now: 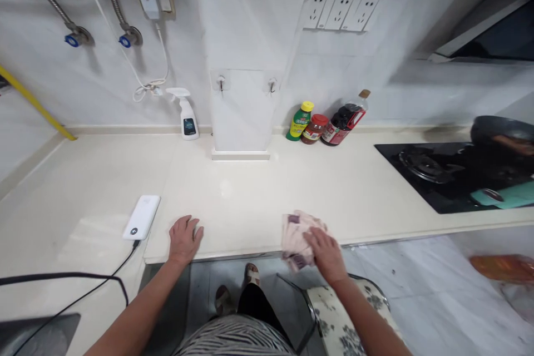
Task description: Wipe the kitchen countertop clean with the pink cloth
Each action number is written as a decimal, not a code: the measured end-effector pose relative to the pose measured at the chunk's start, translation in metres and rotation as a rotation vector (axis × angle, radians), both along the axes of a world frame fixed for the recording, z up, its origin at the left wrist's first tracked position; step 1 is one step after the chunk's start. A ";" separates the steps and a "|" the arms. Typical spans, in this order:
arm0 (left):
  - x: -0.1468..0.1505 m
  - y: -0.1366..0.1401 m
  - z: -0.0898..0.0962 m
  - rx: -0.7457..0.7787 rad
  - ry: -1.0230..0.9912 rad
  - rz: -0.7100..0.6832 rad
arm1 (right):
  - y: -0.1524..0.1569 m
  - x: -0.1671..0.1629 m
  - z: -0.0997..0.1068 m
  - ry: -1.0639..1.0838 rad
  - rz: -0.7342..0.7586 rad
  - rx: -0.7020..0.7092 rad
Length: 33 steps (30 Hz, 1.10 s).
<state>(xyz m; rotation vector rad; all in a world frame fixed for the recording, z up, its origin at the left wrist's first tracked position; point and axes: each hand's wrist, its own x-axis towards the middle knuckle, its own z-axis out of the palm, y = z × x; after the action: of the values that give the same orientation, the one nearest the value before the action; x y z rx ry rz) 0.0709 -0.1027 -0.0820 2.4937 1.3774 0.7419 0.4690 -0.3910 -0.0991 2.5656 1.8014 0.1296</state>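
My right hand (pixel 327 256) grips a pale pink cloth (pixel 298 236) with dark purple patches at the counter's front edge. Part of the cloth hangs over that edge, and the fingers lie across its right side. To the left, my left hand (pixel 184 240) rests on the cream countertop (pixel 233 200) near the front edge. Its fingers are slightly bent and apart, with nothing in them. The nearest thing to it is a white power bank (pixel 142 217) with a black cable plugged in.
Along the wall stand a spray bottle (pixel 187 117), a green bottle (pixel 299 122), a red-lidded jar (pixel 315 129) and a dark sauce bottle (pixel 344 119). A black gas hob (pixel 438 178) with a wok (pixel 500 133) lies right. A floral chair (pixel 346 317) stands below the counter; a sink (pixel 45 336) is lower left.
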 end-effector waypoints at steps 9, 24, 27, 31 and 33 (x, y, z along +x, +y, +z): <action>0.004 -0.001 -0.001 0.063 0.107 -0.018 | 0.045 -0.051 0.025 0.090 -0.065 -0.038; -0.005 0.009 -0.003 0.032 0.130 -0.010 | 0.121 -0.167 -0.011 0.141 0.574 0.257; -0.003 0.009 -0.002 0.037 0.125 -0.003 | 0.070 -0.083 -0.018 0.116 0.338 0.150; -0.002 0.009 -0.003 0.039 0.127 0.000 | 0.007 0.030 -0.009 0.026 0.015 -0.018; -0.002 0.009 -0.004 0.041 0.126 -0.001 | -0.013 0.073 0.001 -0.010 -0.080 -0.074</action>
<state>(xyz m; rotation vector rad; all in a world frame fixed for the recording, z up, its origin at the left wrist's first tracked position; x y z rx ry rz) 0.0687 -0.0937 -0.0857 2.6134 1.4147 0.6284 0.5418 -0.4041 -0.0985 2.5767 1.6636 0.0746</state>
